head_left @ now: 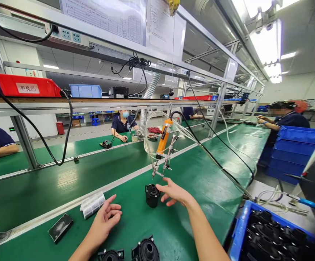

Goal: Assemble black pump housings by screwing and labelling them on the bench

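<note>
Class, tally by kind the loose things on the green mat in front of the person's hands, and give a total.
Black round parts: 3
White label roll: 1
Flat black block: 1
Total: 5

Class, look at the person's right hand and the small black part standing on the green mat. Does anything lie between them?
Nothing visible does. The right hand is open, its fingers right beside the black part, at or near its top edge. The hanging orange screwdriver sits above, not between them. The left hand rests apart on the mat.
</note>
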Tool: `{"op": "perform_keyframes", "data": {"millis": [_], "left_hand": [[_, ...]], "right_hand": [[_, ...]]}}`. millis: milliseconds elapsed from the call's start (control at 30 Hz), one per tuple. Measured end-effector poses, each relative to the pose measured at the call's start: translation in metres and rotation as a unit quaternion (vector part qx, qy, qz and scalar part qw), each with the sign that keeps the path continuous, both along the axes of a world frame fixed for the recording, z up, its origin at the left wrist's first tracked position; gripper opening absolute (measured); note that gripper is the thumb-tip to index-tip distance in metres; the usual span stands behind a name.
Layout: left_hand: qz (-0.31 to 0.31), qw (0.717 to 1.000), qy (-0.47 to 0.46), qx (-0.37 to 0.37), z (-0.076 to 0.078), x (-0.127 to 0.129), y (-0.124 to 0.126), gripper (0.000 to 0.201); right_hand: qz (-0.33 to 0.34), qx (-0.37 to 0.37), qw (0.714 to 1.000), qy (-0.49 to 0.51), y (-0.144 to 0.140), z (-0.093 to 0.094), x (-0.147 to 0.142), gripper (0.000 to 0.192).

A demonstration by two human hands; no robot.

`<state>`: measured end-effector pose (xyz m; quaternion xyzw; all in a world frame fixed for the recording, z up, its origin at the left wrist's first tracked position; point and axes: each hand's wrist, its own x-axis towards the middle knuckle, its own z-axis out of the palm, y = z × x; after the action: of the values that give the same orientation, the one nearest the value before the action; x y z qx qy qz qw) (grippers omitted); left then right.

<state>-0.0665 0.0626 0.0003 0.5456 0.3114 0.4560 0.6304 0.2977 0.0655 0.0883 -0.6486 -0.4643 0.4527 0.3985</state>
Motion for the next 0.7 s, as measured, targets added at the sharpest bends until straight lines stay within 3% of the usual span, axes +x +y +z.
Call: {"op": "perform_keyframes", "data": {"millis": [200, 333, 433, 500, 600, 700], "left_hand": [[-0.004, 0.985, 0.097, 0.141, -0.002, 0.004, -0.008, 0.11], [0.024, 0.971, 0.15, 0.186, 0.007, -0.001, -0.01, 0.098], [0.067, 0.974, 0.151, 0.156, 0.014, -0.004, -0.008, 0.086], [0.078, 0.986, 0.102, 0.103, 0.016, -0.005, -0.003, 0.09], [0.067, 0.996, 0.044, 0.038, 0.015, -0.009, 0.006, 0.103], [0.047, 0.998, 0.041, 0.02, 0.013, -0.013, 0.012, 0.108]], "right_hand": [[0.161, 0.028, 0.985, 0.054, 0.002, -0.016, -0.07, 0.092], [0.188, 0.12, 0.972, 0.077, 0.007, -0.03, -0.117, 0.083], [0.16, 0.183, 0.966, 0.087, 0.008, -0.032, -0.132, 0.061], [0.168, 0.195, 0.961, 0.097, 0.008, -0.032, -0.135, 0.057], [0.235, 0.172, 0.951, 0.107, 0.003, -0.033, -0.14, 0.058], [0.303, 0.15, 0.936, 0.102, -0.002, -0.038, -0.147, 0.059]]}}
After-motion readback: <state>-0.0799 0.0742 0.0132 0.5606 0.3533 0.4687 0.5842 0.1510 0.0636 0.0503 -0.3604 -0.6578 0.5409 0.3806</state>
